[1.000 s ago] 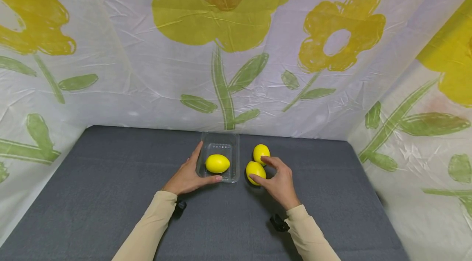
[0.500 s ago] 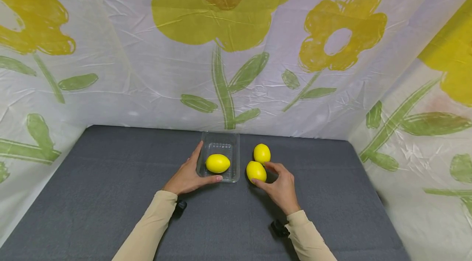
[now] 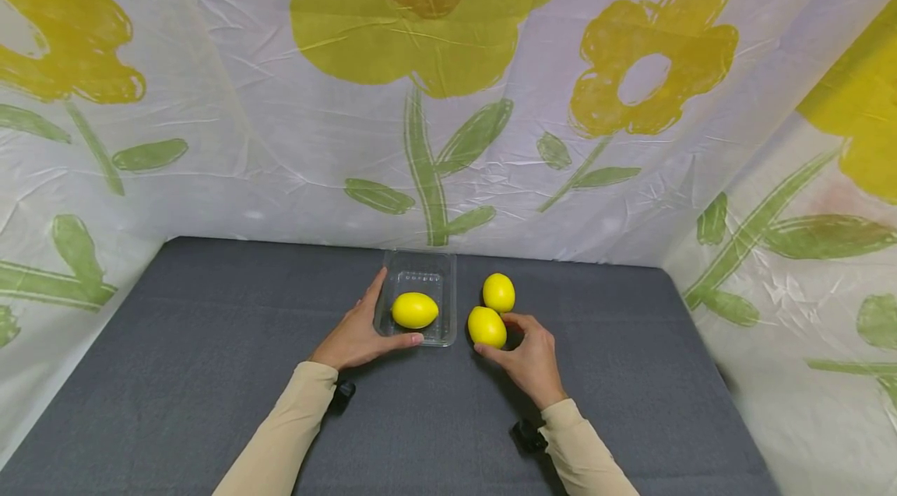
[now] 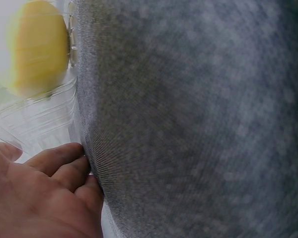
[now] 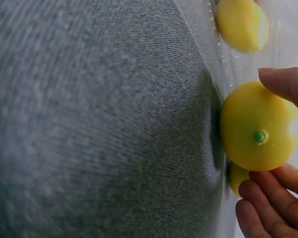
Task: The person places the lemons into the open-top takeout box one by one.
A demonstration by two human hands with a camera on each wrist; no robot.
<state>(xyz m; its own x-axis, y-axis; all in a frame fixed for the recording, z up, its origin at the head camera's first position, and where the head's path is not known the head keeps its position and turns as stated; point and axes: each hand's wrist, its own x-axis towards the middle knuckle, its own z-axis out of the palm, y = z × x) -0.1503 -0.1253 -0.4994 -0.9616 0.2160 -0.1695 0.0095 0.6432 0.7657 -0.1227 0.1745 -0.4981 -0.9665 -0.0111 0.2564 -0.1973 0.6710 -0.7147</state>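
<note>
A yellow lemon [image 3: 415, 311] lies in a clear plastic container [image 3: 449, 301]. My left hand [image 3: 359, 334] rests against the container's near left corner, its fingers along the left side and the thumb stretched across the front rim; the left wrist view shows the fingertips low at the clear wall. To the right, my right hand [image 3: 530, 356] holds a second lemon [image 3: 487, 327] between thumb and fingers. That lemon's green stem end faces the right wrist view, with the thumb [image 5: 283, 84] on one side and the fingertips on the other. A third lemon [image 3: 499, 293] lies just behind it.
Dark grey cloth [image 3: 231, 356] covers the table. A white curtain [image 3: 294, 192] printed with yellow flowers hangs along the back edge and both sides. A narrow strip of cloth separates the container from the two lemons on its right.
My right hand has drawn slightly nearer and its thumb and fingers have come in around the near lemon. The left hand and the container stay put.
</note>
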